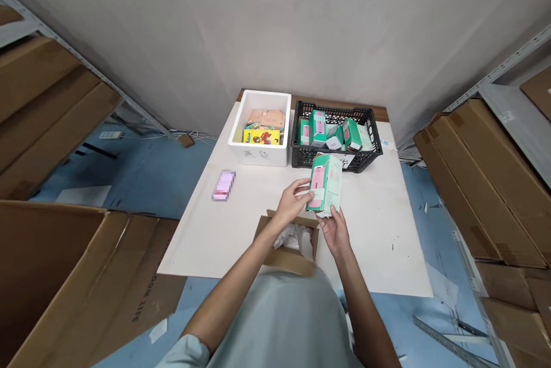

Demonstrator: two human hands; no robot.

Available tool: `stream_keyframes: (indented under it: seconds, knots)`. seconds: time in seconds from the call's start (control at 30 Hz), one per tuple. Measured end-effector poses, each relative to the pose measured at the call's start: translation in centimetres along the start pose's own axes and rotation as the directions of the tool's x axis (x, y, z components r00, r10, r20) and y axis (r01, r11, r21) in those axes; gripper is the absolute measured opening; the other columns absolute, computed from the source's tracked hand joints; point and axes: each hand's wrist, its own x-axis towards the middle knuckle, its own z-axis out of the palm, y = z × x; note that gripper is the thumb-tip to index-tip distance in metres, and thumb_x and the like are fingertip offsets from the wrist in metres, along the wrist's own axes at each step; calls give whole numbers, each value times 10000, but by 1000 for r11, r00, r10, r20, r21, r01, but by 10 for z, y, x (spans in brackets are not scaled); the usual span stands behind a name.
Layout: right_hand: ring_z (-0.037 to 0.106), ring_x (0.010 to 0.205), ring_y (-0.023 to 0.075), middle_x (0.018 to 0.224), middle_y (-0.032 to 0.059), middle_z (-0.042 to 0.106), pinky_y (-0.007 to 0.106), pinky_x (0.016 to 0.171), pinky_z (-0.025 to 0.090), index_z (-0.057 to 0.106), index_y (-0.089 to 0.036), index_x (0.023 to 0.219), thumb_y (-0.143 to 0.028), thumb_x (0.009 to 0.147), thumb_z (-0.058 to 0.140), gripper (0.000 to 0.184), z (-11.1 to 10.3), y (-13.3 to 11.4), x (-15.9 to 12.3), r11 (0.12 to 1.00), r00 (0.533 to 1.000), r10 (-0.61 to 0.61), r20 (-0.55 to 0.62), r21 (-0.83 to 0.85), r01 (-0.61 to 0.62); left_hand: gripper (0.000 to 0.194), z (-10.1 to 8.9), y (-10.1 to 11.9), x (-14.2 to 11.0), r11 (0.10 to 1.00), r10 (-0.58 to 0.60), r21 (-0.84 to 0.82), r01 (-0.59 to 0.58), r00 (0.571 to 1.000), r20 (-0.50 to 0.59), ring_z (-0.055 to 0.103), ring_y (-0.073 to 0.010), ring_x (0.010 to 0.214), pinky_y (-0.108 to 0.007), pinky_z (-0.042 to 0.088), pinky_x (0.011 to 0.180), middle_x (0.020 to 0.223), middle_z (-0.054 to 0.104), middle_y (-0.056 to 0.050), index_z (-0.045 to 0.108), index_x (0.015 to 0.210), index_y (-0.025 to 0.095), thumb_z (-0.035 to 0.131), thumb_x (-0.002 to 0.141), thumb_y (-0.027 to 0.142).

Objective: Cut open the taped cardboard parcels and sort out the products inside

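Observation:
Both my hands hold a green, pink and white carton in front of the black crate. My left hand grips its left side, and my right hand supports the lower end from below. Just under the carton, an open cardboard box with crumpled white paper inside stands at the table's near side, partly behind my left forearm. Similar green and pink cartons fill the black plastic crate at the back right, some of them tilted.
A white bin holding a yellow printed box and a tan packet stands left of the crate. A blurred purple item lies on the white table. Large cardboard boxes flank both sides.

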Motion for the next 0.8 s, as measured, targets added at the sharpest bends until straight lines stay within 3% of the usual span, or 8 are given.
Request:
stream_keyframes:
  seconds: [0.17,0.33,0.43,0.57,0.63,0.7,0.77,0.8]
  knots:
    - [796,1098,185,1251,22,837,310,944,677,745,-307,1300,-429,853,925,497,27,-38,76,991,991,-131,33,-12,132,293,20,19,28,975,164,145,-166,986,24,671,-290,1372,-464,559,1185,1388,691,-111,824,1197,281,818,909,330]
    - [781,1138,179,1255,12,814,333,968,679,727,-298,1281,-421,878,889,451,51,-89,167,962,962,-264,65,-59,268,316,31,49,63,942,275,168,-291,955,115,627,-300,1450,-484,518,1226,1487,692,-109,834,1241,301,719,952,250]
    - [779,1084,172,1176,19,807,348,976,671,712,-262,1259,-406,823,938,512,35,-91,211,959,973,-229,-7,-176,224,354,23,48,77,948,267,150,-282,957,110,616,-300,1476,-484,495,1257,1518,702,-92,834,1263,292,684,951,221]
    - [761,950,172,1003,2,807,371,943,662,749,-234,1167,-387,709,1005,546,-20,-39,227,881,990,-120,-78,-469,70,389,-12,15,81,978,139,161,-134,990,-17,639,-299,1453,-495,498,1262,1460,752,-80,822,1279,256,670,926,200]
    - [745,928,185,967,13,808,412,975,648,777,-214,1118,-357,711,997,484,-48,-3,217,698,1000,0,-13,-716,-9,380,-35,-6,79,983,44,180,-27,995,-93,662,-300,1426,-501,505,1260,1426,773,-84,820,1261,235,679,910,197]
    - [752,1017,220,1068,56,819,453,1070,607,798,-202,1124,-305,753,975,423,-67,29,205,363,990,139,30,-932,-23,371,-58,-26,74,975,-36,210,68,988,-153,683,-302,1403,-504,514,1257,1404,785,-94,815,1241,216,682,895,194]
    - [743,1176,270,1266,110,795,471,1165,548,802,-200,1204,-235,795,947,435,-79,52,195,66,971,236,25,-998,9,373,-78,-41,68,960,-92,245,138,978,-190,696,-303,1395,-509,522,1256,1403,790,-102,806,1244,207,678,893,202]
    - [729,1240,294,1362,130,764,476,1191,527,792,-202,1267,-203,812,931,477,-82,61,192,-18,963,269,16,-1000,21,377,-87,-47,64,951,-112,263,163,973,-202,697,-304,1399,-512,525,1256,1409,789,-105,800,1254,205,676,898,212]
